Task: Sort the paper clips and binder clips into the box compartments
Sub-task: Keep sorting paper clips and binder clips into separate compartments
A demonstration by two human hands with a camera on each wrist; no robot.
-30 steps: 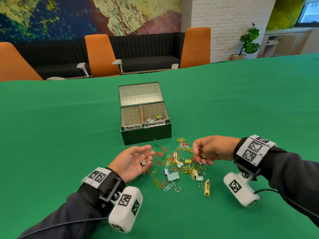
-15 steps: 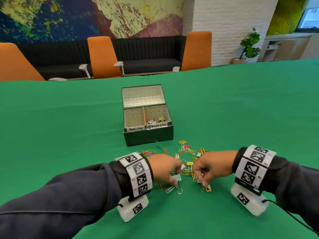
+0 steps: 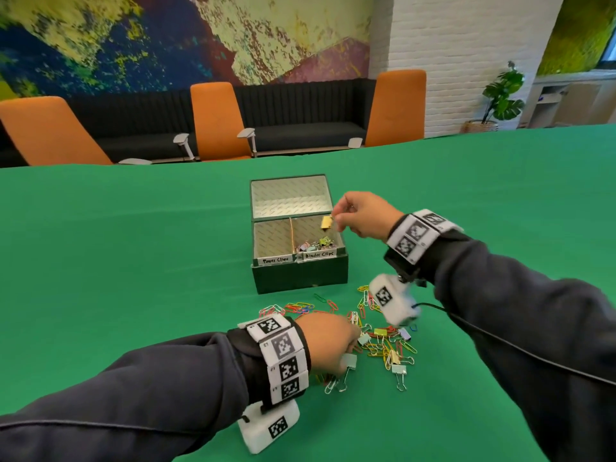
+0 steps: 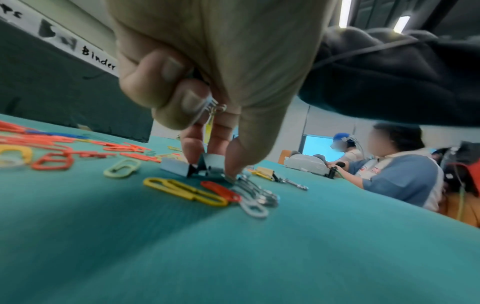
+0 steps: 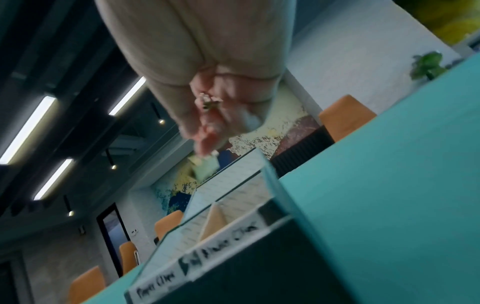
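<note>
Right grip (image 3: 336,217): fingertips pinching gold binder clip (image 3: 326,222) by its wire handle, clip dangling above the compartment labelled "Binder Clips" (image 3: 316,235). Right hand (image 3: 366,213) raised over the right rim of box (image 3: 300,278), wrist bent down, forearm reaching in from the right. In the right wrist view, something small also tucked in the palm; blurred, cannot identify.

Left grip (image 4: 211,164): thumb and two fingers clamped on pale binder clip (image 4: 207,166) lying on the table (image 3: 133,278); outer fingers curled over another small clip against the palm. Left hand (image 3: 328,341) low, knuckles up, at the near edge of the mixed pile (image 3: 383,341).

Step in hand: judged as drop-off of a binder clip, next pick started in parallel. Several binder clips in right compartment; "Paper Clips" compartment (image 3: 271,238) looks empty.

Next move: release over right compartment, clear of the divider; lift left clip free of tangled paper clips.
</note>
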